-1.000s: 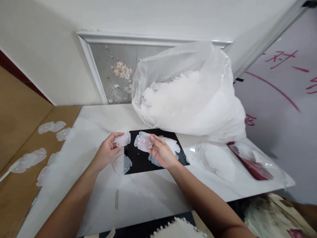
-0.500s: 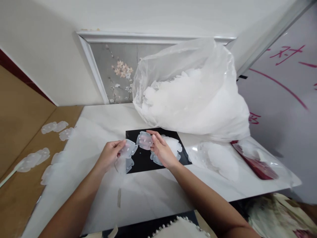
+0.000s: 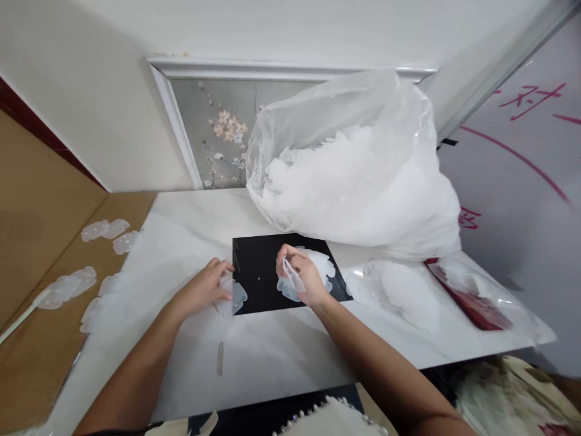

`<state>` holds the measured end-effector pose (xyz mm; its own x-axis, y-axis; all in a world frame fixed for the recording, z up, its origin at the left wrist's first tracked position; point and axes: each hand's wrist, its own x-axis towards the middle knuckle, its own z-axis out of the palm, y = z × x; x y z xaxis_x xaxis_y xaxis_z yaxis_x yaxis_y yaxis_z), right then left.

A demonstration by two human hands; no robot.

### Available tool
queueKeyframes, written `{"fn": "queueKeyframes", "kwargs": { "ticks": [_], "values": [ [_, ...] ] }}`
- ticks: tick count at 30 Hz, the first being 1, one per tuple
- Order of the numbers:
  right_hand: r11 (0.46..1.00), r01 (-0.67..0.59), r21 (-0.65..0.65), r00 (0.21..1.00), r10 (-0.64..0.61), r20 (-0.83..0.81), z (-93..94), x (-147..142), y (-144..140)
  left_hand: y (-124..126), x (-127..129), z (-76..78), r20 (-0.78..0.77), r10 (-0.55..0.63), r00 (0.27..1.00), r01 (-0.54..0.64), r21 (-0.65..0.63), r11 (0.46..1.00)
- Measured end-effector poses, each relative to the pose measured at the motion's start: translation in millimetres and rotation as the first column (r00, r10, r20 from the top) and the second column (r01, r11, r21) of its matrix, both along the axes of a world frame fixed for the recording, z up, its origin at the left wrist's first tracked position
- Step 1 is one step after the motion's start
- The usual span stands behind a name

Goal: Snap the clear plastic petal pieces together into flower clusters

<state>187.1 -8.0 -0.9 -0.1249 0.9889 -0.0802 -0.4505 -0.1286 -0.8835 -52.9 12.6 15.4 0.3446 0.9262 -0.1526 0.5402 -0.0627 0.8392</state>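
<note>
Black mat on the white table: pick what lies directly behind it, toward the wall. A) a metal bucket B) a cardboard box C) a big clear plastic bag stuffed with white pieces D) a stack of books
C: behind the black mat bulges a big clear plastic bag full of white pieces.

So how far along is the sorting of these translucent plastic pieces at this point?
Looks early. Done: several pieces laid out on the brown cardboard at left. In hand: the left hand presses a piece onto the small stack at the black mat edge; the right hand pinches one thin translucent piece over another pile. Left: the large clear plastic bag is full of pieces.
</note>
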Motion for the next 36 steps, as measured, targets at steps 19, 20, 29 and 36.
{"fn": "queueKeyframes", "kwargs": {
  "ticks": [19, 20, 29, 36],
  "values": [
    [0.894, -0.089, 0.439, 0.711, -0.251, 0.657, -10.4, -4.7, -7.3, -11.4, 25.6, 19.4, 0.628, 0.231, 0.743, 0.043, -0.389, 0.920],
    [0.887, -0.094, 0.452, 0.699, -0.264, 0.664, -10.9, -4.7, -7.4, -11.5, 25.2, 20.0, 0.647, 0.222, 0.730, 0.066, -0.390, 0.918],
    [0.793, -0.182, 0.582, 0.654, -0.344, 0.674, -8.6, -6.9, -10.9, -13.2, 22.8, 20.8, 0.701, 0.145, 0.698, 0.190, -0.377, 0.907],
    [0.765, -0.209, 0.610, 0.658, -0.352, 0.666, -9.8, -8.5, -13.0, -14.0, 24.2, 20.5, 0.697, 0.157, 0.699, 0.186, -0.390, 0.902]
  ]
}}
